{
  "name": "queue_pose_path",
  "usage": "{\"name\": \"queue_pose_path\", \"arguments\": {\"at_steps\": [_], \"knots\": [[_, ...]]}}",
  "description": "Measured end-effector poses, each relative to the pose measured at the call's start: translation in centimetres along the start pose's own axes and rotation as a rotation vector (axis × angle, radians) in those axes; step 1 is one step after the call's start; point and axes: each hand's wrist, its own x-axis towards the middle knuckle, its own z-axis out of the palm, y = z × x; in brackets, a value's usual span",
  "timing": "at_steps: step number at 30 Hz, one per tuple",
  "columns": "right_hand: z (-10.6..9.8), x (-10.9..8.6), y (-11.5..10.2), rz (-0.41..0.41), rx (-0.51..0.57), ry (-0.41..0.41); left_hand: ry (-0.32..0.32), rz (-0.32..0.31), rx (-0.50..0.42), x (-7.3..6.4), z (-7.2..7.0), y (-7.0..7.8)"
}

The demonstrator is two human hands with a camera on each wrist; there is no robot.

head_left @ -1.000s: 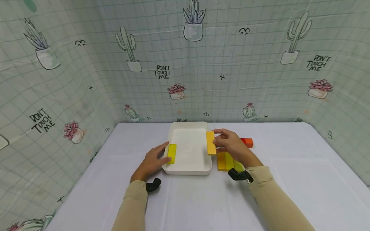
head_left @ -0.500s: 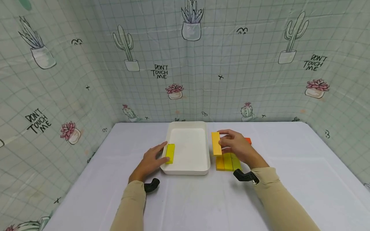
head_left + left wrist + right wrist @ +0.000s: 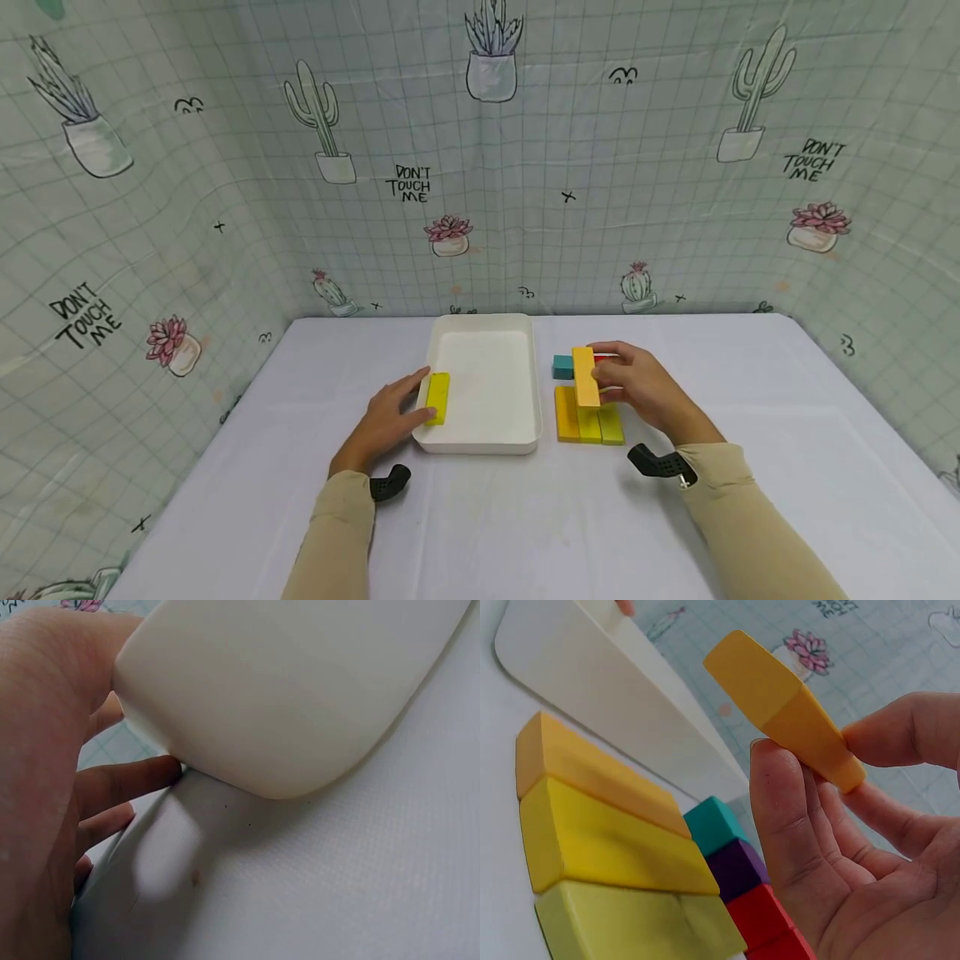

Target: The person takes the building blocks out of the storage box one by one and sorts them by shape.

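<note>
My right hand [image 3: 637,385] pinches an orange-yellow wooden block [image 3: 585,377] between thumb and fingers, raised over a row of blocks. The right wrist view shows that block [image 3: 769,686] tilted. Below it lie an orange-yellow block [image 3: 567,414], a yellow block [image 3: 590,427] and a yellow-green block [image 3: 612,423], side by side. My left hand [image 3: 386,419] grips the left side of a white tray [image 3: 491,445], thumb over the rim and fingers outside. Inside the tray, along that side, lies a bright yellow block [image 3: 438,398], its near end by my thumb.
Behind the row stand a teal block [image 3: 715,823], a purple block [image 3: 737,868] and red blocks [image 3: 759,913], partly hidden by my right hand in the head view. A white cloth covers the table [image 3: 480,525]. A printed curtain [image 3: 375,250] rises around its back and sides.
My right hand has moved right with the orange-yellow block, from the tray's right rim to over the row. The teal block has come into sight. My left hand stays at the tray.
</note>
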Motion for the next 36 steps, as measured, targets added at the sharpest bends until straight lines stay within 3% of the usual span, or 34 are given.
{"name": "queue_pose_path", "arguments": {"at_steps": [23, 36], "knots": [[-2.3, -0.9, 1.5, 0.053, -0.076, 0.073, 0.018, -0.004, 0.001, -0.3, 0.2, -0.2], [-3.9, -1.4, 2.8, 0.157, -0.157, 0.087, 0.013, 0.015, -0.005, -0.1, -0.1, -0.1]]}}
